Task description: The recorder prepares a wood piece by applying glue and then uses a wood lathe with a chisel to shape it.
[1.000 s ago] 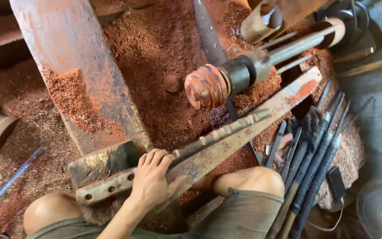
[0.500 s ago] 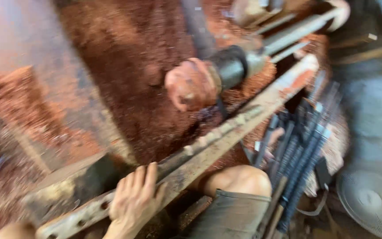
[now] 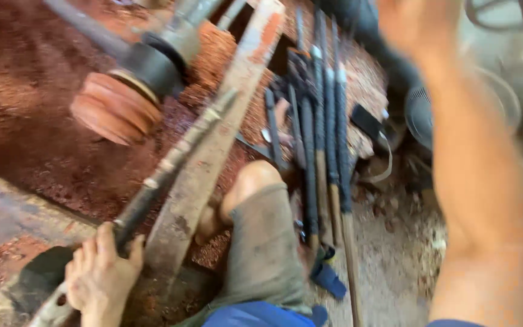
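My left hand [image 3: 101, 275], lower left, lies open-fingered on the bar [image 3: 171, 166]. My right hand [image 3: 419, 24], top right, is blurred; grip unclear. Wood disc [image 3: 113, 109] upper left, chisels [image 3: 322, 139] centre.

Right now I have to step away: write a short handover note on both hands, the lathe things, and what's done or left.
Left hand: resting on the long metal tool rest bar, fingers over it.
Right hand: raised at the top of view, blurred, holding nothing that shows.
Turned wooden piece: mounted on the lathe spindle, grooves already cut.
Long-handled chisels: lying in a row right of the knee, none picked up.
Red shavings cover the bed.
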